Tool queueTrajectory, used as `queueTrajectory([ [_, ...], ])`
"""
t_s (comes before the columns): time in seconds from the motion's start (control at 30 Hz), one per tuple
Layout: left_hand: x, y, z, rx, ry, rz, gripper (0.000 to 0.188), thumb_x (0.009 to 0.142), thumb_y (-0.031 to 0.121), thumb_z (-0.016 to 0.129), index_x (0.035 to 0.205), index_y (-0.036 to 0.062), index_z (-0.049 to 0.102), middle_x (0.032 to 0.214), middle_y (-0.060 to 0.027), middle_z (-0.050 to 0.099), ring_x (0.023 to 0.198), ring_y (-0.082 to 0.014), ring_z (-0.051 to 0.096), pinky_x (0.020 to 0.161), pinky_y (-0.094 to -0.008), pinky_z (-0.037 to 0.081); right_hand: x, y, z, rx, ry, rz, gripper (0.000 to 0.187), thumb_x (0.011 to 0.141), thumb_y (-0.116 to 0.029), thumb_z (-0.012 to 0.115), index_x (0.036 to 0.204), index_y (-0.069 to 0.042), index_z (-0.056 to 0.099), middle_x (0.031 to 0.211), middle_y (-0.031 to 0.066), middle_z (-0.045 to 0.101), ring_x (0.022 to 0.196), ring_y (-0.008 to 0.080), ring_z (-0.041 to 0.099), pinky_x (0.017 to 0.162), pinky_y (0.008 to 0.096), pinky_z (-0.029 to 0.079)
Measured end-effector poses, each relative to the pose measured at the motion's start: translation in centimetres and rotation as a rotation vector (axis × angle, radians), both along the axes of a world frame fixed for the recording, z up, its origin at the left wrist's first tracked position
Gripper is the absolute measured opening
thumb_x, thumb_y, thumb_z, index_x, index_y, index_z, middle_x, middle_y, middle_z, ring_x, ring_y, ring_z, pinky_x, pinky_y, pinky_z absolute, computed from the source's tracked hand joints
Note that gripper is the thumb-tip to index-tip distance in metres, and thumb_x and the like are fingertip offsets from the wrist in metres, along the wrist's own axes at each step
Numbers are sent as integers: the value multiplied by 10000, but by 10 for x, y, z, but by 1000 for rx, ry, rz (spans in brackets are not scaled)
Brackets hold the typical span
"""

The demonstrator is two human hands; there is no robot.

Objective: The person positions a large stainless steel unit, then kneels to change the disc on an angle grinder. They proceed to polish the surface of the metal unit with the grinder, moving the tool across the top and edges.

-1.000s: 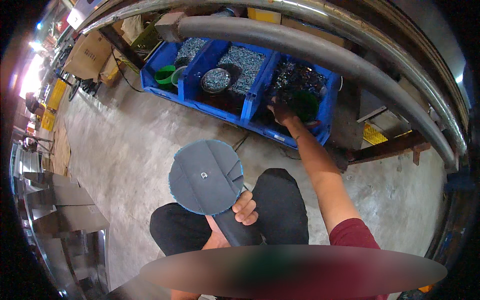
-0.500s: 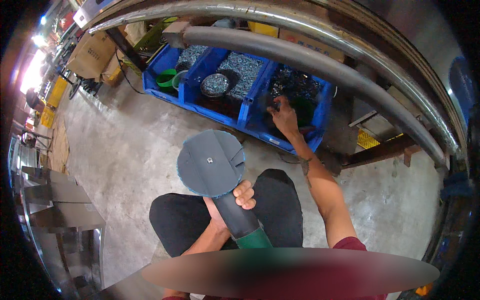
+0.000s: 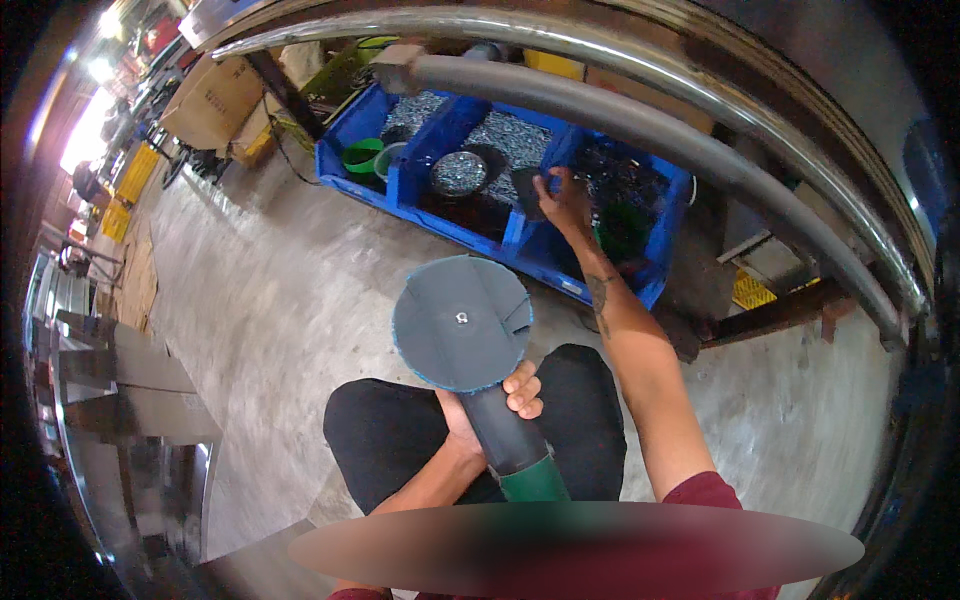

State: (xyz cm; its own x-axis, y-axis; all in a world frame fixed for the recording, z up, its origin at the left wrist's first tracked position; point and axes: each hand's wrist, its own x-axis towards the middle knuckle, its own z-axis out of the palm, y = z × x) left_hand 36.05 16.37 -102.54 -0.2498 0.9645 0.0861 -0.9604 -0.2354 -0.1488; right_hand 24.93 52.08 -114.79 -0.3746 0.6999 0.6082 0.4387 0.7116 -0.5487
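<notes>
My left hand (image 3: 522, 390) is wrapped round the black neck of an angle grinder (image 3: 510, 440) with a green body. Its round grey disc (image 3: 462, 325), fuzzy and blue at the rim, faces up with a small bolt in the centre. My right hand (image 3: 566, 208) reaches over the right-hand blue bin (image 3: 655, 270) and pinches a dark flat piece (image 3: 526, 188) near the divider; its exact kind is unclear. Dark small parts (image 3: 625, 180) lie in that bin beside a green bowl (image 3: 622, 230). The grinder's lower end is hidden by a blurred patch.
Two more blue bins hold shiny small metal parts (image 3: 515, 140), a round bowl of them (image 3: 460, 174) and a green cup (image 3: 360, 155). Metal bars (image 3: 600, 100) cross above the bins. Cardboard boxes (image 3: 215, 100) stand at the far left, metal sheets (image 3: 130, 400) at the near left.
My right hand has lifted and shifted left toward the divider, and a dark flat piece now shows at its fingers. My left hand keeps its grip on the angle grinder. The view has shifted slightly.
</notes>
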Motion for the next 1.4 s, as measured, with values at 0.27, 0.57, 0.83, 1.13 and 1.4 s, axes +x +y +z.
queueTrajectory([
  [0.27,-8,7,-4,-86,-3,-41,654,897,662,531,1053,28,570,901,-83,520,805,-207,517,756,-374,477,68,-72,171,-604,161,738,382,964,-344,771,1216,-62,719,1084,113,714,960,222,679,879,355,532],
  [0.57,-4,18,2,-102,-10,-72,723,898,690,472,1115,9,586,894,-100,534,808,-236,557,746,-395,489,113,-138,267,-256,-348,963,532,897,-430,820,1183,11,739,1174,230,672,1100,381,665,967,436,529],
  [0.83,-2,19,2,-70,-32,-79,772,903,731,457,1138,8,596,900,-106,545,808,-242,558,757,-402,490,121,-146,262,-164,-333,907,471,918,-390,805,1117,30,725,1137,245,658,1022,401,682,907,462,547],
  [1.13,0,21,2,-69,-23,-69,779,908,741,441,1127,11,603,891,-110,556,807,-243,558,759,-400,488,123,-146,260,-155,-299,906,455,918,-369,806,1113,26,690,1100,235,654,987,401,675,888,474,539],
  [1.4,-1,22,4,-104,14,-59,798,917,752,411,1150,14,606,887,-111,556,795,-241,564,750,-402,496,121,-152,266,-261,-208,936,361,908,-197,809,1149,-8,618,965,156,658,934,326,656,853,437,537],
])
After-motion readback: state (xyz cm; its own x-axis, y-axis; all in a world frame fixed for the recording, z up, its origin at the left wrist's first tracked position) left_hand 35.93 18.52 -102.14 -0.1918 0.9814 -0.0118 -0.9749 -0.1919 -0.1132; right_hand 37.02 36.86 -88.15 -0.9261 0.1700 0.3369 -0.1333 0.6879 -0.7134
